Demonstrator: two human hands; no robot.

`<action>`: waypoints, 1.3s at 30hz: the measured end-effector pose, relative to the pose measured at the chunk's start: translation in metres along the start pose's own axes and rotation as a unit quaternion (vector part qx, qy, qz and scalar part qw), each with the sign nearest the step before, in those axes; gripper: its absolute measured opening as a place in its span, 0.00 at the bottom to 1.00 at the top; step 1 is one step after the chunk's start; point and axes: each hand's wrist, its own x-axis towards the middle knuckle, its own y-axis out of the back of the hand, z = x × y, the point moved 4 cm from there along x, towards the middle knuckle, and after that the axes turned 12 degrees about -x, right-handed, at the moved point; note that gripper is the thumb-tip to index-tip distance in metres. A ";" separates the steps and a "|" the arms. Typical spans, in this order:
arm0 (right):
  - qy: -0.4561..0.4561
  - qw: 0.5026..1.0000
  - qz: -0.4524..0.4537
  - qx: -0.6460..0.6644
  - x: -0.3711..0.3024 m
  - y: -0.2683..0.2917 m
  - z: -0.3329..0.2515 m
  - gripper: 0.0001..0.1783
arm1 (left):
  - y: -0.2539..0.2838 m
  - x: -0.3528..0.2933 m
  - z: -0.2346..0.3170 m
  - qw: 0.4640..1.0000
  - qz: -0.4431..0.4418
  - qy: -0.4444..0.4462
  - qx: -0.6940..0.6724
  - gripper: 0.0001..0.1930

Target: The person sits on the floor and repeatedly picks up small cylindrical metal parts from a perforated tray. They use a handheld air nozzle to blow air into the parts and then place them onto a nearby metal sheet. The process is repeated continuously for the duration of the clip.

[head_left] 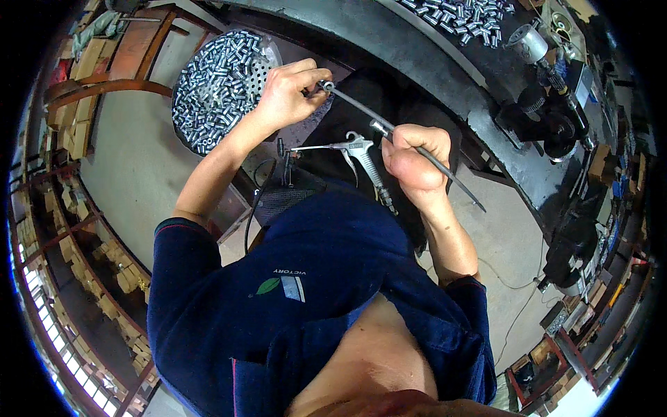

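Note:
A thin dark grey rod (361, 106) slants down to the right in front of me. Wrapped round its lower half is my right hand (419, 154), closed. A small shiny metal sleeve (380, 128) shows at the fingers of that hand. My left hand (288, 94) is closed in a pinch at the rod's upper end, on a small round metal sleeve (325, 85). Its fingers partly hide that sleeve. Below both hands, a silver air blow gun (358, 148) lies near my lap, its thin nozzle pointing left.
Left of my left hand, a round perforated basket (258, 73) holds many metal sleeves. A dark workbench (417, 59) runs across the far right, with a pile of sleeves (462, 19) and a machine with knobs (556, 115). A black hose (256, 208) hangs beside my lap. Shelves with boxes (90, 243) stand left.

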 end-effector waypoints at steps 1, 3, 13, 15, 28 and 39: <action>-0.009 1.000 -0.004 -0.003 0.001 0.001 0.001 0.16 | -0.001 0.000 0.000 1.000 -0.002 -0.002 0.004 0.15; 0.006 0.999 -0.009 -0.049 0.005 -0.001 0.000 0.16 | -0.003 0.000 0.004 1.000 -0.011 -0.020 0.016 0.16; 0.095 0.980 0.005 -0.173 0.024 -0.009 0.030 0.17 | -0.025 0.005 0.011 0.999 -0.033 -0.025 -0.023 0.13; 0.100 0.981 0.026 -0.161 0.011 0.005 0.019 0.19 | -0.011 0.004 -0.012 0.998 -0.008 0.057 0.006 0.10; 0.065 0.989 0.049 -0.120 -0.023 0.010 0.015 0.16 | -0.061 0.149 -0.041 0.995 -0.083 0.001 0.061 0.15; 0.023 0.985 0.093 -0.142 -0.030 0.020 0.034 0.13 | -0.036 0.232 -0.027 0.908 0.006 0.147 -0.393 0.17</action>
